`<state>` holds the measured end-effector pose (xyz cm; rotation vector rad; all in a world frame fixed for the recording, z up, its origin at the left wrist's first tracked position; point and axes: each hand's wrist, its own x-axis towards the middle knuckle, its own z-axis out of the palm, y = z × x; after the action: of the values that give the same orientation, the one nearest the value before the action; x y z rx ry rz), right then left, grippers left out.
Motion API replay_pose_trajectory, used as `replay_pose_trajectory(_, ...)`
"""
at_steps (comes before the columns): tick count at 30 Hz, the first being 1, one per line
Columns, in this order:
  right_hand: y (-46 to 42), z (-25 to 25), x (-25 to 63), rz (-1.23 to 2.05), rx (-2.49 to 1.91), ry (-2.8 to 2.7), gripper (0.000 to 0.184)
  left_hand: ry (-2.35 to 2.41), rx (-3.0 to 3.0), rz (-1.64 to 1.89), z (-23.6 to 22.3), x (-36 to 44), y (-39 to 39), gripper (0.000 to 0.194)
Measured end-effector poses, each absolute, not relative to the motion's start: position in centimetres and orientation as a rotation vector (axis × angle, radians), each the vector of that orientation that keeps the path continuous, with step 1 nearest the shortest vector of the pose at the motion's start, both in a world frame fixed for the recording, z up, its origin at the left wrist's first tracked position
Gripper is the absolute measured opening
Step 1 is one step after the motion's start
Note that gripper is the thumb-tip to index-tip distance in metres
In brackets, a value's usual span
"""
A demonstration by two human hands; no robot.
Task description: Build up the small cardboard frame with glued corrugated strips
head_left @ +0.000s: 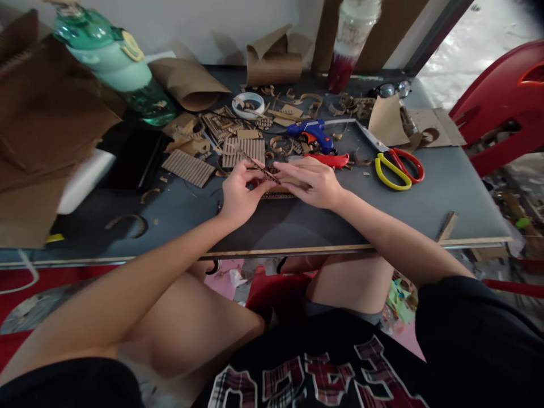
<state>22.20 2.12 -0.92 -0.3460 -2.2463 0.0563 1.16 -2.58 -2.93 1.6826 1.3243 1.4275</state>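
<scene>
Apparently mid-build: a ribbed strip [264, 170] sits between both hands, near the front edge of the surface [272, 233], over a small board [278, 195]. Left hand [238, 194]: thumb and fingers pinched on the strip. Right hand [315, 182]: fingers laid against the work; cannot tell whether they clamp it. Whether strip and board are joined: hidden by fingers. Judged partway; some pieces look cut, plenty of card unused.

Count: two ribbed cards [189, 168] lying flat behind the left hand; one glue gun [313, 135]; one scissors [393, 164], blades slightly parted; one red handle [334, 161], partly behind the right hand; one tape roll [235, 107]; one bottle [123, 73]; one cup [346, 48]; one phone [135, 158]. Scraps [312, 103]: many, overlapping, uncountable.
</scene>
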Motion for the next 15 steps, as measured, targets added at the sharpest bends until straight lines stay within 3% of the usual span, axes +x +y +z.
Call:
replay_pose_trajectory(4,2.1,-0.8,22.1,0.049,-0.37,-2.245,0.021,1.339,1.656,1.364,-3.0,1.1,-2.5,0.026)
replay_pose_trajectory(8,1.9,-0.8,21.9,0.023,-0.435,-2.172,0.019,1.328,1.752,1.359,-2.8,1.1,-2.6,0.017)
replay_pose_trajectory(15,1.7,-1.0,22.0,-0.109,-0.587,-2.064,0.029,1.324,1.952,1.332,-1.9,1.7,-3.5,0.04)
